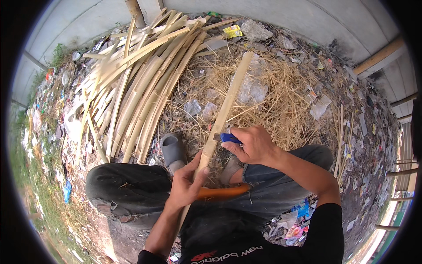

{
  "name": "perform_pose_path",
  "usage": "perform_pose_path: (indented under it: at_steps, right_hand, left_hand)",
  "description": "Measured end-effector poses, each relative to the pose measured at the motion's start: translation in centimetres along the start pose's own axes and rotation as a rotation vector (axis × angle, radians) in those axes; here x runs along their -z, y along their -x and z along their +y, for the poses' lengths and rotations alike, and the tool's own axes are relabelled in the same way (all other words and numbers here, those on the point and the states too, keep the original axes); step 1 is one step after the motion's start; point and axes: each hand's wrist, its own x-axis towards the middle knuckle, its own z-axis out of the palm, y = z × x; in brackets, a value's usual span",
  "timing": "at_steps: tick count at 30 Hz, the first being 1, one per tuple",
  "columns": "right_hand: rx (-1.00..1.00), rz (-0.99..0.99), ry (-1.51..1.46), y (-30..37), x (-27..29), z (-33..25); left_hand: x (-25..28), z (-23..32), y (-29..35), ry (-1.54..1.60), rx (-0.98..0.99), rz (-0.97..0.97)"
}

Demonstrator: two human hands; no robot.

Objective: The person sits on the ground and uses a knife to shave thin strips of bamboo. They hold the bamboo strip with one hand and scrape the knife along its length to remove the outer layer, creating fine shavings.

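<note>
A long, pale bamboo strip [228,100] runs slantwise from beside my body out over the straw. My left hand [188,181] is wrapped round its lower part, thumb on one side and fingers on the other. In my right hand [254,144] is a blue-handled utility knife [229,138], its blade lying against the strip just beyond my left hand. An orange-brown, rounded piece [224,192] rests across my lap under the strip; its kind I cannot make out. The strip's near end passes behind my left forearm.
A big heap of split bamboo strips [145,92] lies at the far left. Straw shavings [285,101] cover the ground ahead, with scattered litter around. A grey clog [173,148] is on one foot. Concrete wall panels [281,13] stand at the back; thin strips [340,141] lie at the right.
</note>
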Motion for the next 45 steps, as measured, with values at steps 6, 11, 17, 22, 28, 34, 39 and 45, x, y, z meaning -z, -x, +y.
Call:
perform_pose_path:
  at_steps: [6, 11, 17, 22, 28, 34, 39, 45]
  right_hand:
    - [-0.294, -0.013, 0.057, -3.2, 3.6, 2.4]
    - [-0.083, -0.153, 0.063, 0.0, 0.6, -1.3]
    - [-0.324, 0.067, -0.008, -4.1, 5.4, 4.8]
    - [-0.125, -0.131, 0.077, -1.2, 2.4, 0.6]
    - [-0.221, 0.028, -0.006, -3.5, 3.1, 4.6]
    - [-0.616, 0.375, -0.114, -6.8, 10.2, 14.2]
    - [-0.473, 0.378, -0.454, -5.3, 9.3, 9.5]
    - [-0.229, 0.017, -0.168, -4.3, 7.1, 1.7]
  left_hand:
    - [0.3, -0.6, 0.3, -0.097, -0.023, 0.0]
    - [0.1, -1.1, 0.3, -0.013, -0.044, 0.041]
    - [0.2, -1.2, 0.9, -0.103, -0.039, -0.009]
    - [0.3, -1.1, 0.4, -0.09, 0.007, 0.022]
    - [0.6, -1.1, 1.3, -0.154, -0.076, 0.019]
    - [0.1, -1.1, 0.9, 0.039, -0.069, -0.05]
    - [0.8, 0.0, 0.5, 0.331, 0.035, -0.135]
    - [0.7, 0.0, 0.4, 0.444, 0.103, -0.166]
